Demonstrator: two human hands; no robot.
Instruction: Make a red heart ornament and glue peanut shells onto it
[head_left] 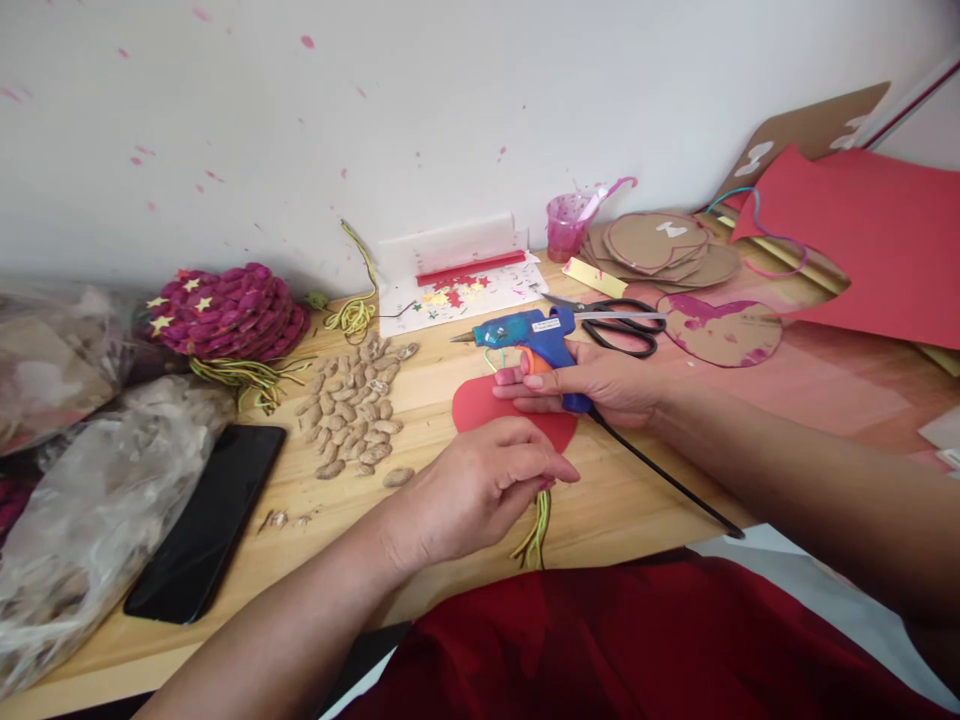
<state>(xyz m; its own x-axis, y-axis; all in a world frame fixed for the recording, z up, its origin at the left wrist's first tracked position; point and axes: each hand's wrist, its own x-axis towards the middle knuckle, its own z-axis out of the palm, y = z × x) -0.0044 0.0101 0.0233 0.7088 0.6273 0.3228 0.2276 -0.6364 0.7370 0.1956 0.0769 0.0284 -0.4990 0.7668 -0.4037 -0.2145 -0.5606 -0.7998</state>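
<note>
My right hand (611,385) is wrapped round the handle of a blue hot glue gun (517,328) with an orange trigger. Its nozzle points left, a clear glue stick sticks out at the back, and a black cord runs down to the table edge. Beneath my hands lies a red paper shape (484,405), partly covered. Curled over its near edge is my left hand (487,480), fingers closed together; what they pinch is mostly hidden, with a speck of magenta showing. A yellow-green yarn tassel (536,530) hangs out below those fingers.
Loose peanuts (352,410) lie left of the paper. Further left are a black phone (206,520), plastic bags (112,500) and stacked magenta pieces (232,310). Behind are star confetti (457,290), black-handled scissors (622,325), a paint cup (566,228), cardboard shapes (660,245) and red paper (892,240).
</note>
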